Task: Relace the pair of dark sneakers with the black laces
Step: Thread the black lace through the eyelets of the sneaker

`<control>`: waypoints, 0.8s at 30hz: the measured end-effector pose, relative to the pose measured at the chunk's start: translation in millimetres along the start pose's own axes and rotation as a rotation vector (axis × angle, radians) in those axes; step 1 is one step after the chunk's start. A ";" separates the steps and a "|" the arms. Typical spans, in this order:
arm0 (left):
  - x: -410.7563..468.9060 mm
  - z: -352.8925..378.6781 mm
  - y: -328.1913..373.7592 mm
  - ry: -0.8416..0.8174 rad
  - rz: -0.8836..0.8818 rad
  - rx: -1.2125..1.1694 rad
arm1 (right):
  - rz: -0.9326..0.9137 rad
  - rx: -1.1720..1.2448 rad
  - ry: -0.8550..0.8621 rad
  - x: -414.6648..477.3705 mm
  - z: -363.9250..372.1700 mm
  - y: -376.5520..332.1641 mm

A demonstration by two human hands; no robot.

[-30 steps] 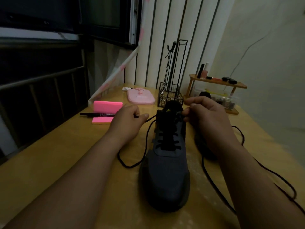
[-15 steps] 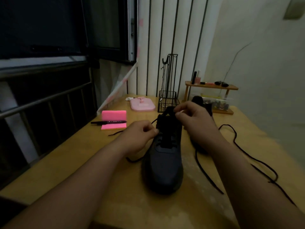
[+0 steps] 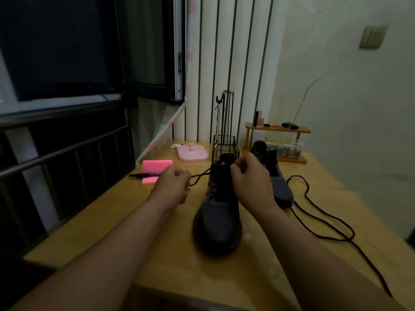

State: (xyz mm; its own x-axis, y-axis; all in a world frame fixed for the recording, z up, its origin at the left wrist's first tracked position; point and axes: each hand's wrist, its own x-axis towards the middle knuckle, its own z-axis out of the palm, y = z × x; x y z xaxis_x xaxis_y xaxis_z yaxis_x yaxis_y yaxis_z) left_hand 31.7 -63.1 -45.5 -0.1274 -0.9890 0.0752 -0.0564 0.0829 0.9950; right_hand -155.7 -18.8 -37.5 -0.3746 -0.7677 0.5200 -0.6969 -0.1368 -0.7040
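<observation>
A dark sneaker [image 3: 217, 212] stands on the wooden table [image 3: 112, 221], right in the middle, with its toe pointing at the person. Some of its holes already have a black lace [image 3: 200, 176] through them. One end of that lace runs out from the top left of the sneaker to the left hand [image 3: 173, 188], which is just left of the sneaker and pinches the lace with curled fingers. The right hand [image 3: 249, 178] is at the top of the sneaker, by the tongue, with its fingers curled and pressed together. It is too dark to tell if they hold anything. The other sneaker [image 3: 279, 187] stands just right of the first sneaker and a bit farther back, partly hidden by the right hand. A loose lace [image 3: 325, 223] lies in loops on the table to the right of the first sneaker and trails toward the near edge. Left of the sneaker and farther back sits a pink notepad [image 3: 157, 167] with a black pen [image 3: 143, 175] lying on it. Behind the sneaker stands a black wire rack [image 3: 224, 147], with a flat pink thing [image 3: 193, 154] to its left. Behind the sneaker on the right is a small wooden shelf [image 3: 278, 129] with little bottles on top.
</observation>
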 end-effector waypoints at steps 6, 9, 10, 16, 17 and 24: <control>-12.4 12.4 55.1 -0.305 -0.021 -0.549 | 0.187 0.553 -0.496 -37.9 6.7 -44.1; -9.8 17.4 65.1 -0.327 -0.052 -0.634 | 0.306 0.744 -0.572 -49.9 0.8 -55.9; -7.8 16.6 66.0 -0.304 -0.040 -0.626 | 0.337 0.750 -0.572 -51.3 -3.0 -53.9; -3.8 1.4 34.7 -0.004 0.021 0.021 | 0.392 0.470 -0.329 -31.2 -34.1 -23.3; -6.2 0.2 26.2 0.069 0.072 0.334 | 0.342 0.369 -0.311 -28.0 -36.4 -19.0; -32.1 40.2 28.1 -0.211 0.524 0.524 | 0.056 0.038 -0.541 -13.8 -27.7 -36.1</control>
State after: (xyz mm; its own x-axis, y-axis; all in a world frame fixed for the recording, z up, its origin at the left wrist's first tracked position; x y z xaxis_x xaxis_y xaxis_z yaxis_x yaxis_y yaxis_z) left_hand -5.6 -24.1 -22.6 -0.4500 -0.7645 0.4616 -0.3915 0.6334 0.6674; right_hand -142.2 14.0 -5.9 -0.0352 -0.9857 0.1649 -0.6583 -0.1012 -0.7459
